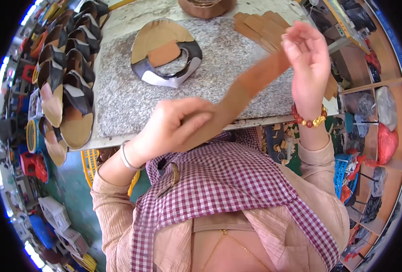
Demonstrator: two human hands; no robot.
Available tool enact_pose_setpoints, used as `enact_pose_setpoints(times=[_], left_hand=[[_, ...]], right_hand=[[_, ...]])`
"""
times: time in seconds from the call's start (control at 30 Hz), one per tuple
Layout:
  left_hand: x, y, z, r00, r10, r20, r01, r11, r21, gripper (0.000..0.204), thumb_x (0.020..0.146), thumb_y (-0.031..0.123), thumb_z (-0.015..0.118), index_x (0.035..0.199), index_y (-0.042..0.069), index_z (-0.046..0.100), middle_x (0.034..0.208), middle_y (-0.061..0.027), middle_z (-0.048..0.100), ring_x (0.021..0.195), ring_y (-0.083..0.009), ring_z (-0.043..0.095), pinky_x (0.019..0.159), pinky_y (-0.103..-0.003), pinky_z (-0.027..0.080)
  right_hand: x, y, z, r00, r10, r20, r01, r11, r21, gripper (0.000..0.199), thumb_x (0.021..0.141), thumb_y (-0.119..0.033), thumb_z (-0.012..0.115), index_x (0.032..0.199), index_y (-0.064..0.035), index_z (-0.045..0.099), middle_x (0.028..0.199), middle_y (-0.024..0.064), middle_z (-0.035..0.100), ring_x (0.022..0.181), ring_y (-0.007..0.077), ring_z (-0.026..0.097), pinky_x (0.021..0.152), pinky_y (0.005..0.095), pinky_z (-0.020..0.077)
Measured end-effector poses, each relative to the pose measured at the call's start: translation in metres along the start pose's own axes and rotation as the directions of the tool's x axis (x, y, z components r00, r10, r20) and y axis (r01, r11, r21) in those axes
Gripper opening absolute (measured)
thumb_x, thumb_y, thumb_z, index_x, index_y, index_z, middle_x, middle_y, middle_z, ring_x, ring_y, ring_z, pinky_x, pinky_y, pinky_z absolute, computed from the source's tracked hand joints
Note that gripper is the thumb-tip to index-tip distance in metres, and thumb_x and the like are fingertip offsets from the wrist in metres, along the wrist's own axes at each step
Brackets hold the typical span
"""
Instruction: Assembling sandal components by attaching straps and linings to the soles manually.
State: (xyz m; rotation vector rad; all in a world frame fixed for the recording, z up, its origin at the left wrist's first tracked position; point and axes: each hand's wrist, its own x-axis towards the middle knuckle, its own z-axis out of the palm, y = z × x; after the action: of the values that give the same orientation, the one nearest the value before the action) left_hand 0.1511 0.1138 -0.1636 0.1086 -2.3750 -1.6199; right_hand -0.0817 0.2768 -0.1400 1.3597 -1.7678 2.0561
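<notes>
My left hand (176, 124) is closed around the near end of a brown leather strip (241, 90). The strip slants up to the right above the stone slab, with a more orange stretch toward its far end, and its edges are smeared. At that far end is my right hand (307, 63), fingers curled, with the strip meeting the fingertips; the exact grip is partly hidden. On the slab, beyond my left hand, lies a rounded shoe piece (167, 52) with tan, black and white parts and an orange patch.
The grey stone slab (119, 104) rests on a worktable. Several brown leather pieces (260, 27) are fanned out at the back right, near a round brown container (207, 7). Rows of shoes (76, 90) line the left. A yellow basket (90, 165) stands below the table edge.
</notes>
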Motion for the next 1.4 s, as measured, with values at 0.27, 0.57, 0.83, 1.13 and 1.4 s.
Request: enact_pose_setpoints(times=[0.27, 0.57, 0.83, 1.13, 1.4], left_hand=[[-0.01, 0.012, -0.031, 0.978, -0.196, 0.065, 0.173, 0.951, 0.257, 0.012, 0.087, 0.007, 0.068, 0.097, 0.002, 0.07, 0.074, -0.0089, 0.065, 0.061, -0.011, 0.055, 0.057, -0.025, 0.045], [0.007, -0.043, -0.091, 0.998, 0.056, -0.005, -0.047, 0.89, 0.454, 0.009, 0.084, 0.006, 0.069, 0.082, -0.002, 0.066, 0.098, -0.0068, 0.067, 0.06, -0.0132, 0.051, 0.056, -0.026, 0.044], [0.012, -0.05, -0.095, 0.998, 0.028, -0.058, -0.002, 0.917, 0.399, 0.014, 0.083, 0.005, 0.07, 0.072, -0.002, 0.063, 0.085, -0.0044, 0.063, 0.059, -0.0119, 0.047, 0.055, -0.024, 0.041], [0.012, -0.053, -0.097, 0.989, -0.091, -0.113, 0.123, 0.94, 0.318, 0.016, 0.083, 0.004, 0.07, 0.07, 0.001, 0.062, 0.069, -0.0002, 0.055, 0.057, -0.0088, 0.044, 0.053, -0.022, 0.038], [0.012, -0.055, -0.098, 0.985, -0.148, -0.091, 0.17, 0.922, 0.347, 0.017, 0.085, 0.003, 0.071, 0.071, 0.001, 0.062, 0.083, -0.0012, 0.063, 0.06, -0.0077, 0.044, 0.055, -0.02, 0.037]], right_hand=[[-0.028, -0.008, 0.069, 0.295, 0.439, 0.849, -0.263, 0.891, -0.37, 0.018, 0.087, -0.012, 0.073, 0.104, -0.0069, 0.072, 0.113, 0.0069, 0.068, 0.088, 0.0099, 0.063, 0.072, 0.0201, 0.0483], [-0.024, 0.048, 0.107, 0.75, -0.061, 0.659, 0.177, 0.978, -0.111, 0.014, 0.084, -0.01, 0.073, 0.078, -0.0024, 0.064, 0.091, 0.0027, 0.069, 0.059, 0.011, 0.049, 0.056, 0.0247, 0.0406], [-0.017, 0.041, 0.113, 0.746, 0.121, 0.654, 0.077, 0.961, -0.266, 0.019, 0.083, -0.012, 0.073, 0.072, -0.0017, 0.061, 0.081, 0.0028, 0.064, 0.058, 0.0134, 0.05, 0.056, 0.0267, 0.0415], [-0.017, 0.038, 0.116, 0.754, 0.19, 0.629, 0.033, 0.945, -0.325, 0.023, 0.08, -0.017, 0.073, 0.068, -0.0012, 0.062, 0.073, 0.0062, 0.063, 0.056, 0.0209, 0.053, 0.059, 0.0331, 0.0456], [-0.021, 0.039, 0.118, 0.76, 0.191, 0.621, 0.051, 0.935, -0.35, 0.022, 0.08, -0.017, 0.073, 0.067, -0.0029, 0.061, 0.072, 0.0048, 0.063, 0.055, 0.0203, 0.052, 0.063, 0.0339, 0.0449]])
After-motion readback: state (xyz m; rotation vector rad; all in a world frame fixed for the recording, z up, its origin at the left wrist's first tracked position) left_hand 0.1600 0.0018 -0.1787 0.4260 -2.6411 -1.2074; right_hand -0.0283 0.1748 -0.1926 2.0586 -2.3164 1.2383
